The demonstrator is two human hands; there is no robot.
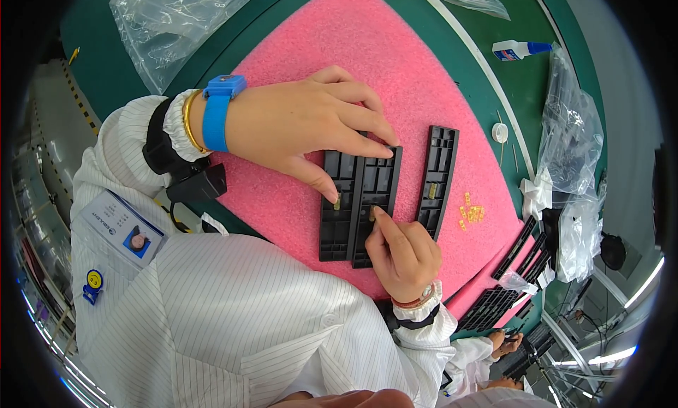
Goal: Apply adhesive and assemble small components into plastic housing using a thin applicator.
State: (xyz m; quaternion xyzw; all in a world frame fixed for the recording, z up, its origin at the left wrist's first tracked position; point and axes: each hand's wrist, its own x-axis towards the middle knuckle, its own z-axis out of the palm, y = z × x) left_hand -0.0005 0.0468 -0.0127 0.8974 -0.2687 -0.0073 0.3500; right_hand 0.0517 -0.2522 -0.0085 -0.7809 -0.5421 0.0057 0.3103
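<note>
Two black ribbed plastic strips, a left one [337,228] and a middle one [379,178], lie side by side on a pink mat. My left hand [304,115] spreads over their far ends, fingertips on the middle strip. Its thumb rests on the left strip beside a small brass-coloured insert [337,202]. My right hand [406,256] pinches a small brownish piece [372,213] against the middle strip, mostly hidden by the fingertips. Further right lies a third strip [438,175], apart from the others, with a brass-coloured insert [432,190] in it.
Several loose yellow pieces [472,214] lie on the pink mat [353,27], right of the third strip. More black strips [487,309] sit at the lower right. A blue-capped white bottle [519,50] and clear plastic bags [571,126] are on the green table. Another person's hands [505,344] show beyond.
</note>
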